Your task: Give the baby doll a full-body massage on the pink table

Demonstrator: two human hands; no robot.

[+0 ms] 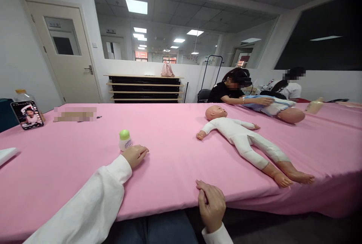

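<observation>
- Now, we are resting our left hand (135, 156) on the pink-covered tabletop (166, 131), its fingers stretching out loosely together, released and holding nothing.
- Just beyond that hand, a small white bottle with a green cap (125, 141) is standing upright; we are not managing to tell whether the two are touching.
- At the near edge, we are laying our right hand (212, 204) down with its fingers bending loosely, likewise released and empty.
- Farther to our right, a baby doll (236, 134) in a white bodysuit is lying on its back, its head pointing toward the far side and its bare feet toward the near edge.
- Past it, a person in black (217, 95) is leaning over the tabletop, reaching across a second doll (291, 115).
- Near that second doll, a pale lotion bottle (314, 106) is standing.
- Over on our left, a smartphone (27, 115) is standing propped in front of a clear bottle with an orange cap (24, 94).
- Along the back wall, a pink backpack (167, 69) is sitting on a shelf unit (144, 85).
</observation>
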